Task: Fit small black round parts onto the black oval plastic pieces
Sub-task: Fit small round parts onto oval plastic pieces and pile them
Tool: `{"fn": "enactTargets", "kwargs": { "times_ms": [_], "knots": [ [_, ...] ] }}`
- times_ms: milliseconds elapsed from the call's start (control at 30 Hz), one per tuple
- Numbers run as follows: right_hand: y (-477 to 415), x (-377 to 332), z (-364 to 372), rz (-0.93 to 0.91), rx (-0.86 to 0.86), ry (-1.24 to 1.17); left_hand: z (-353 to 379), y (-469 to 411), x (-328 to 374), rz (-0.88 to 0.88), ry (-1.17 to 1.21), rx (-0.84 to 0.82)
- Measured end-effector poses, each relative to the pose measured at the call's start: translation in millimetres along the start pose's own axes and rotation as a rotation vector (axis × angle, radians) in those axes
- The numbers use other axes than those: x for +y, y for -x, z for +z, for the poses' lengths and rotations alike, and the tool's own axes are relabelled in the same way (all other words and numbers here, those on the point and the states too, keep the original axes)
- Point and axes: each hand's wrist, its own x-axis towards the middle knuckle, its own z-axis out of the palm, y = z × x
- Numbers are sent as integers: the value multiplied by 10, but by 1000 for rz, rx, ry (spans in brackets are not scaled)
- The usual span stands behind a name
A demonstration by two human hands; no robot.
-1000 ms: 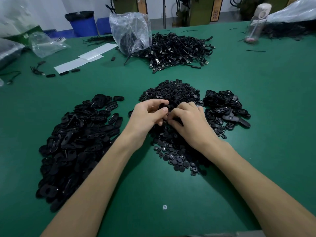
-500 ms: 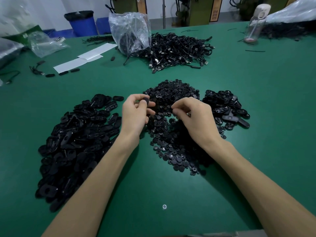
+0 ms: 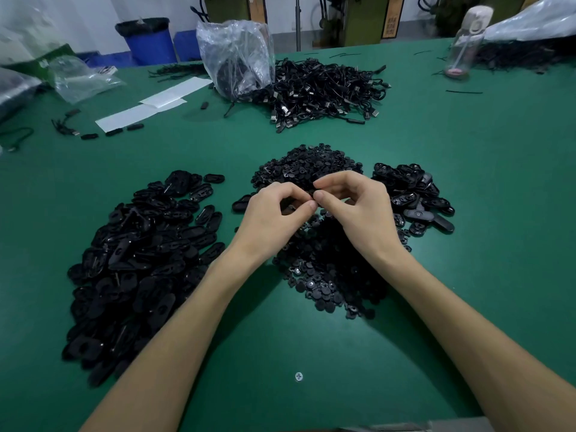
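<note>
A big heap of black oval plastic pieces (image 3: 140, 254) lies on the left of the green table. A heap of small black round parts (image 3: 327, 269) fills the middle, under and behind my hands. My left hand (image 3: 271, 219) is curled around a dark oval piece (image 3: 288, 207) that is mostly hidden by the fingers. My right hand (image 3: 361, 210) meets it fingertip to fingertip and pinches a small round part, which the fingers almost hide. A smaller heap of oval pieces (image 3: 411, 194) lies to the right of my right hand.
A tangle of black cables (image 3: 324, 92) and a clear plastic bag (image 3: 237, 57) sit at the back centre. White paper strips (image 3: 149, 107) lie back left, a clear bottle (image 3: 464, 48) back right. A single oval piece (image 3: 241, 205) lies beside my left hand. A screw head (image 3: 298, 376) sits near the front edge.
My hands parted half a second ago, the left lifting a dark piece; now they have come back together, fingertips touching above the round parts.
</note>
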Motion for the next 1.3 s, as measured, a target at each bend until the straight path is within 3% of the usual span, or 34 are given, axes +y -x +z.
{"fn": "enactTargets", "kwargs": {
  "times_ms": [567, 1300],
  "knots": [
    [-17, -5, -21, 41, -71, -237, -57, -27, 7, -162, 409, -5],
    [-22, -3, -59, 113, -16, -256, -30, -31, 17, -102, 439, -74]
  ]
}}
